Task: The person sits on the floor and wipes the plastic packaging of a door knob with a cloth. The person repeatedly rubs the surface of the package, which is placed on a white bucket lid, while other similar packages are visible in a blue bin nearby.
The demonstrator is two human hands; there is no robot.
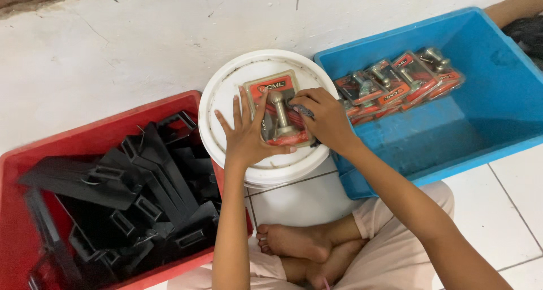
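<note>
A blister pack point(278, 106) with a red card and a metal knob-shaped part lies on the lid of a white bucket point(226, 92). My left hand point(244, 134) presses flat on the pack's left and lower edge, fingers spread. My right hand point(323, 116) rests on the pack's right side, fingers curled around a small dark tool point(302, 110) at the pack's edge. What the tool is cannot be told.
A blue bin point(486, 106) at right holds a row of several similar blister packs point(399, 80). A red bin point(22, 211) at left is full of black plastic trays point(141, 188). My crossed legs and bare feet point(300, 245) lie on white tiles below the bucket.
</note>
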